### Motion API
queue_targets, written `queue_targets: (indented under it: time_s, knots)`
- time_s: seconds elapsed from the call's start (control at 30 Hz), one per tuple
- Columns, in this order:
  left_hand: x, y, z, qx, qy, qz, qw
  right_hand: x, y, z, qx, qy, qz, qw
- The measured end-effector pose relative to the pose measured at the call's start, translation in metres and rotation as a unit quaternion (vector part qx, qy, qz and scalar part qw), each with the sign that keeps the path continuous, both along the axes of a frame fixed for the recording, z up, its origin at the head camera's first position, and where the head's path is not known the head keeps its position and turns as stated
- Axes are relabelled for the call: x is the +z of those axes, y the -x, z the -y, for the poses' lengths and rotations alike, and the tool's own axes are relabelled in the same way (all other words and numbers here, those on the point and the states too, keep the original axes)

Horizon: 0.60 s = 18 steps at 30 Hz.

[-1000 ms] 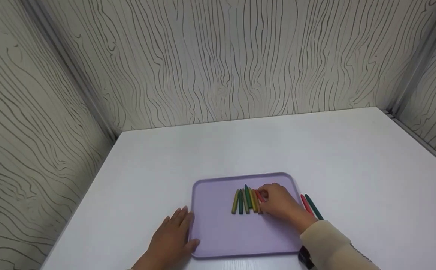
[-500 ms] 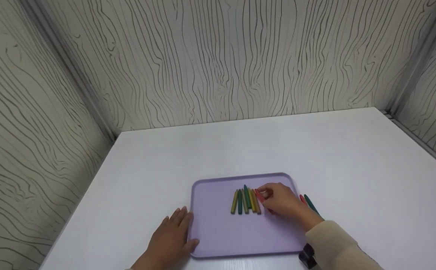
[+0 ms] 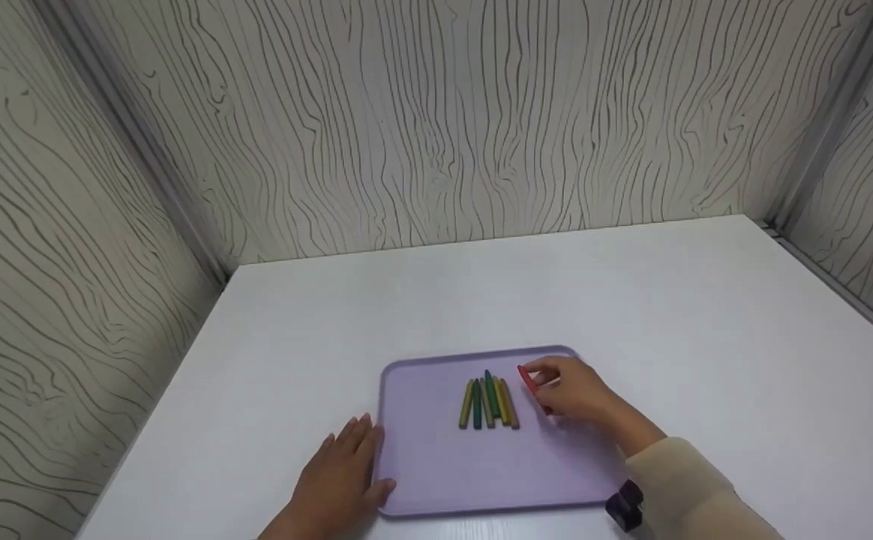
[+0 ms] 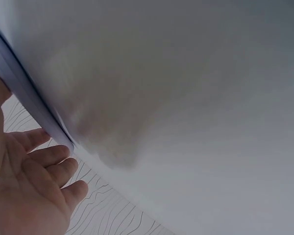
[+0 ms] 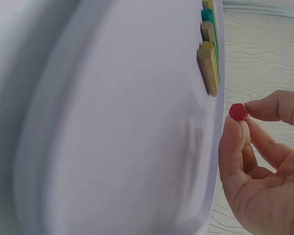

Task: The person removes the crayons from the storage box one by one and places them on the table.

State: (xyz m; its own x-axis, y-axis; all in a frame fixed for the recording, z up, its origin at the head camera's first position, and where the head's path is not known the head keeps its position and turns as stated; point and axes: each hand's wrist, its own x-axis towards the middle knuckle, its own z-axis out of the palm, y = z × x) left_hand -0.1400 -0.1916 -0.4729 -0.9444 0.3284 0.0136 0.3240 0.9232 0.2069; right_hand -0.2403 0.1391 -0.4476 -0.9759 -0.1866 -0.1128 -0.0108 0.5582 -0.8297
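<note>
Crayon [image 3: 528,379] in my right hand [image 3: 574,390]: plain red. Tray [image 3: 444,476]: pale purple all over. Row of crayons [image 3: 491,394] on it, left to right: mustard, dark green, olive-tan, brighter green, yellow, brownish. Table [image 3: 331,322]: white. Walls [image 3: 436,120]: off-white, dark wavy wood-grain lines. Corner strips [image 3: 134,142]: grey. My sleeve [image 3: 676,480]: beige; small thing [image 3: 625,506] beside it: black.

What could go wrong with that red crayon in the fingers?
The six-sided red crayon might slip, since only the fingertips of the right hand pinch it, above the flat pale-purple tray.

If it falls sideways, it could knock the close row of slim green, yellow and brownish crayons out of line.

The left hand touches the tray's edge, so a push there might slide everything.
</note>
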Motion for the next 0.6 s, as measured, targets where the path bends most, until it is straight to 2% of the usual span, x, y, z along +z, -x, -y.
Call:
queue_targets:
  time_s: [0.27,0.5,0.6]
  knots:
    - [0.0,0.001,0.0,-0.009,0.005,-0.006,0.9999,0.006,-0.001,-0.015,-0.019,-0.012,0.001,1.0]
    - [-0.001,-0.001,0.001,-0.011,0.007,-0.014,0.9998,0.005,-0.002,-0.033,-0.013,-0.005,-0.009,1.0]
    - [-0.001,-0.001,0.001,-0.009,-0.001,-0.005,0.9999,0.005,-0.003,-0.042,-0.011,0.006,-0.012,1.0]
